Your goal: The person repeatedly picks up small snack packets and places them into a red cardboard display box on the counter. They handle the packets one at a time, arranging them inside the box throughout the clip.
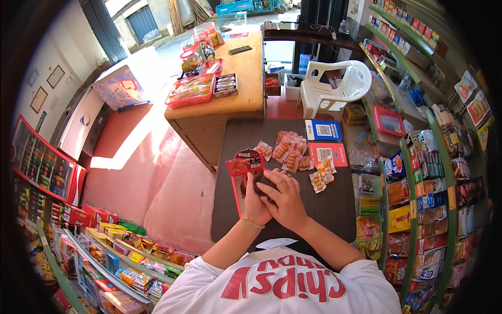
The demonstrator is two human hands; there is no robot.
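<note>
Both hands meet over the left part of a dark tabletop (325, 208). A dark, rounded item (263, 184) lies between my left hand (255, 202) and my right hand (283, 196); its exact kind is unclear. Just beyond my left fingers stands a red display box (246, 165) with printed flaps, its inside partly hidden by the hands. Small clear packets of round brown snacks (289, 151) lie in a loose pile past my right hand. To the right, more packets (324, 170), some with orange printing, rest partly on a red card (337, 154) bearing a printed code.
A blue code card (323, 130) lies at the table's far right corner. Beyond is a wooden counter (247, 94) with a red-rimmed tray (192, 90) and a phone (240, 50). A white plastic chair (333, 84) stands behind the table. Snack shelves (415, 219) line the right; more goods stand lower left.
</note>
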